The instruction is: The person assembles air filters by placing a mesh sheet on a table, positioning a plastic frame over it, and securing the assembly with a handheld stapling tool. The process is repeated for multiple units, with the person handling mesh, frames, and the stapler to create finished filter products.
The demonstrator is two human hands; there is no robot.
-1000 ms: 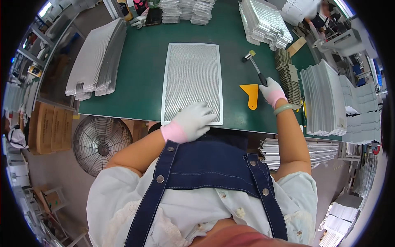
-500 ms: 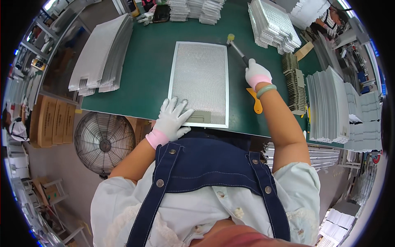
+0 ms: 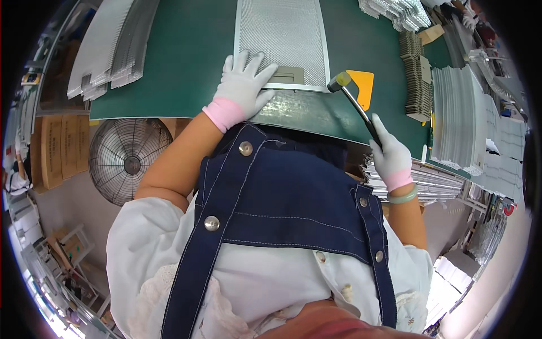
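A framed metal mesh filter panel (image 3: pixel 282 37) lies flat on the green worktable, its near edge toward me. A grey rectangular plate (image 3: pixel 291 75) is set in its near end. My left hand (image 3: pixel 243 87), in a white glove with a pink cuff, rests on the panel's near left corner with fingers spread. My gloved right hand (image 3: pixel 392 155) is closed round the dark handle of a mallet (image 3: pixel 340 81). The mallet's yellow-faced head is at the frame's near right corner; whether it touches cannot be made out. Beside the head lies an orange-yellow scraper (image 3: pixel 366 90).
Mesh sheets (image 3: pixel 107 48) are stacked at the left, with more mesh pieces (image 3: pixel 398 11) at the far right. A row of grey-brown plates (image 3: pixel 415 82) and upright white panels (image 3: pixel 458 118) stand to the right. A floor fan (image 3: pixel 131 164) is below the table's left edge.
My right hand has drawn the mallet back toward me, its head now at the panel's near right corner. The left hand stays on the panel. The whole view has shifted nearer to me.
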